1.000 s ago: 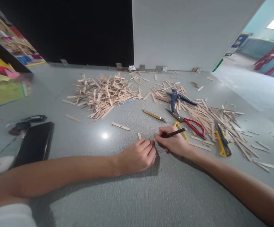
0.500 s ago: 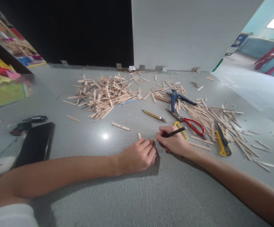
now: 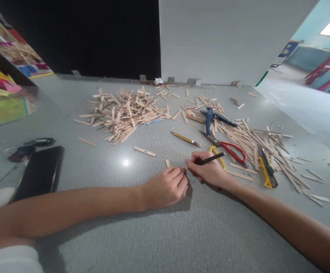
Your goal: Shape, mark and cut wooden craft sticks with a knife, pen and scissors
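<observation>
My left hand (image 3: 165, 189) rests on the table with its fingers closed on a small wooden craft stick, whose pale end shows just right of the fingertips. Another stick end (image 3: 167, 163) pokes out above the knuckles; I cannot tell whether it is held. My right hand (image 3: 206, 167) grips a slim black pen-like tool (image 3: 215, 156), its tip hidden against the stick between both hands. Yellow scissor-like handles (image 3: 222, 163) lie partly behind the right hand. A loose craft stick with a dark mark (image 3: 145, 151) lies ahead of my left hand.
Piles of craft sticks lie at left (image 3: 125, 117) and right (image 3: 247, 138). A yellow craft knife (image 3: 185, 139), red-handled pliers (image 3: 234, 152), a blue hand tool (image 3: 209, 119) and a yellow box cutter (image 3: 268, 170) are nearby. A phone (image 3: 41, 172) lies left; an upright panel (image 3: 224, 41) stands behind.
Both hands hold almost the same pose, with my right fingertips slightly closer to the left hand. The view has shifted very slightly.
</observation>
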Demonstrator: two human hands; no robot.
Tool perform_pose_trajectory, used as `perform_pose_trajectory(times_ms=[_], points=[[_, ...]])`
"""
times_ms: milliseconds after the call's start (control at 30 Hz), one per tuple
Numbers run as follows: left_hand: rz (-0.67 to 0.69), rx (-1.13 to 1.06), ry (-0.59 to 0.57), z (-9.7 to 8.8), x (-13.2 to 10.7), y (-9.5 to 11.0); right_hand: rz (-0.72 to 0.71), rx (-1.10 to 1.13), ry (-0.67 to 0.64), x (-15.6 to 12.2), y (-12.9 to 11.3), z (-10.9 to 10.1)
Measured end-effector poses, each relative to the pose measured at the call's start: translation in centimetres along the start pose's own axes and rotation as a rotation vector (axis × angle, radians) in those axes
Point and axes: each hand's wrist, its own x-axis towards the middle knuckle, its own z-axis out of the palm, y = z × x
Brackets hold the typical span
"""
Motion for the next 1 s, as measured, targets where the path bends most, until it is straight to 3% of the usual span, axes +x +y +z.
perform_pose_trajectory(times_ms=[1000], points=[[-0.008, -0.008, -0.028, 0.14, -0.26, 0.02, -0.069, -0.08, -0.021, 0.03, 0.4, -0.11]])
